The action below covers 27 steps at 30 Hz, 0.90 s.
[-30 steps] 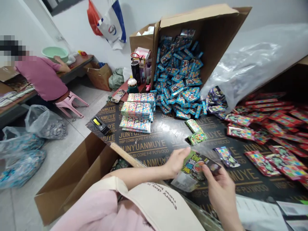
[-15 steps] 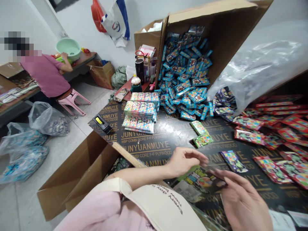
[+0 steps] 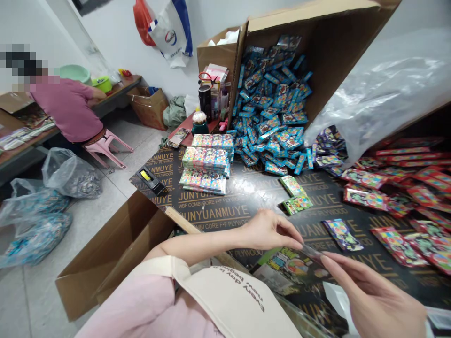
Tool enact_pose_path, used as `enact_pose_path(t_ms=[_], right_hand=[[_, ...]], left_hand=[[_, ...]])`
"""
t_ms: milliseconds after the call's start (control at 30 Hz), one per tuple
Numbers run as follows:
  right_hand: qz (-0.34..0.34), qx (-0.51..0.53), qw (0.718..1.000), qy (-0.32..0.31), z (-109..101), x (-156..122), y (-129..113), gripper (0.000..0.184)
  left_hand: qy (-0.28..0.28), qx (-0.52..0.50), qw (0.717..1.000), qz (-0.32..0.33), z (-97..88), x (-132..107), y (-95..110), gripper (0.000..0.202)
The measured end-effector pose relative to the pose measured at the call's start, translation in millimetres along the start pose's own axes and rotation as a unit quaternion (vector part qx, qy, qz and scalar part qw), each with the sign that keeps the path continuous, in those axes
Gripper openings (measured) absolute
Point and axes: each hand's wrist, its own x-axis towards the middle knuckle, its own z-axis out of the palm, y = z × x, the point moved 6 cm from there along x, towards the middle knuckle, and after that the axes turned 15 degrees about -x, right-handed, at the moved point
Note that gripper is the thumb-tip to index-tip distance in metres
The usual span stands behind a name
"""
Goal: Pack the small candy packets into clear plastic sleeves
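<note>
Fingertips (image 3: 298, 244) of the left hand (image 3: 268, 231) and those of the right hand (image 3: 369, 293) pinch a clear sleeve (image 3: 312, 252) between them, held edge-on just above the green card pack (image 3: 289, 263) lying on the plywood table (image 3: 218, 213). Purple pack (image 3: 341, 234) lies near.

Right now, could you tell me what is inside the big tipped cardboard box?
The tipped cardboard box holds blue packets, spilling onto the table. Whatever lies beneath the pile is covered.
</note>
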Motion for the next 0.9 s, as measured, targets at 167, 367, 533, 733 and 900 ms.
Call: enact_pose_path(t_ms=[167, 367, 533, 733, 900], right_hand=[[-0.074, -0.018, 0.997, 0.0, -3, -1, -9, 0.026], [-0.273, 0.01, 0.961, 0.043, 2, -22, -16, 0.014], [-0.276, 0.056, 0.957, 0.063, 5, -34, -13, 0.016], [-0.147, 0.156, 0.977, 0.002, -5, -23, 1, 0.011], [-0.116, 0.159, 0.98, -0.023, -7, -24, -5, 0.015]], left_hand=[[-0.014, 0.119, 0.988, 0.094, 3.6, -7, 12, 0.01], [-0.062, 0.173, 0.976, 0.119, 0.0, -27, 16, 0.016], [-0.048, 0.193, 0.97, 0.137, 0.7, -25, 20, 0.016], [-0.073, 0.238, 0.96, 0.13, 17.5, -10, 30, 0.016], [-0.08, 0.263, 0.953, 0.129, 19.3, -13, 33, 0.016]])
